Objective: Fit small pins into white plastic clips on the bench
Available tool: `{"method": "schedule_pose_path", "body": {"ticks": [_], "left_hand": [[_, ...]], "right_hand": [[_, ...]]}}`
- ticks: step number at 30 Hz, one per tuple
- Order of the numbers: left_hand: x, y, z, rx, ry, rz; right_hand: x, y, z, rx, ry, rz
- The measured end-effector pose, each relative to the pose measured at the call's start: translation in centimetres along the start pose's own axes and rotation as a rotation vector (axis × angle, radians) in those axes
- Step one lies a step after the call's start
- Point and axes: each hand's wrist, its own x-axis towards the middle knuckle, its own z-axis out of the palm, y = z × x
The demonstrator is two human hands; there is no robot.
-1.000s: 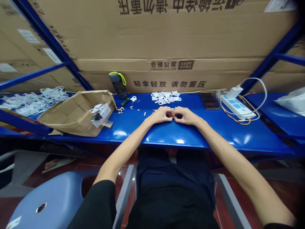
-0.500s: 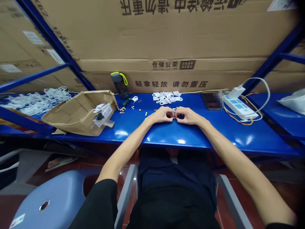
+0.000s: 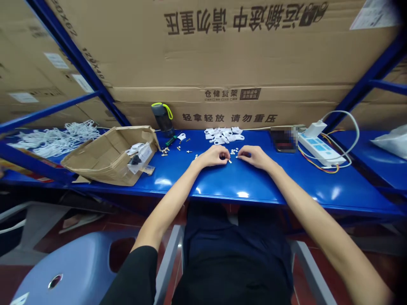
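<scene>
My left hand [image 3: 215, 156] is closed in a pinch over the blue table, with a small brass-coloured piece [image 3: 230, 161] at its fingertips. To its right, my right hand [image 3: 256, 156] is also pinched, its fingertips low beside several small white pieces [image 3: 234, 151]. What those fingers hold is too small to make out. Behind both hands lies a pile of white plastic parts with ring-shaped ends [image 3: 222, 135].
At left stand an open cardboard box [image 3: 95, 163], a dark bottle [image 3: 163, 119] and a heap of white cords [image 3: 63, 137]. Small brass pieces [image 3: 165, 151] and a green-handled tool [image 3: 171, 140] lie nearby. A phone-like dark object [image 3: 282, 140] and a power strip [image 3: 322, 149] are at right.
My hands were together at the fingertips and have now moved apart, the right one to the right. The small white pieces show between them. The view has tilted up slightly.
</scene>
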Motion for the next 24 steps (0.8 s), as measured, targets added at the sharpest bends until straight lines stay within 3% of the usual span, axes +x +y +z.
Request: {"method": "schedule_pose_path", "body": {"ticks": [3, 9, 17, 24], "left_hand": [[0.0, 0.3, -0.1, 0.033, -0.002, 0.002], [0.1, 0.5, -0.3, 0.111, -0.056, 0.024], [-0.5, -1.4, -1.4, 0.21, 0.002, -0.053], [-1.5, -2.5, -2.6, 0.294, 0.074, -0.018]], "right_hand": [[-0.1, 0.1, 0.0, -0.028, 0.037, -0.011], [-0.2, -0.1, 0.2, -0.141, -0.034, -0.028], [-0.2, 0.9, 0.7, -0.263, 0.052, 0.069], [-0.1, 0.2, 1.2, -0.304, 0.074, 0.099]]}}
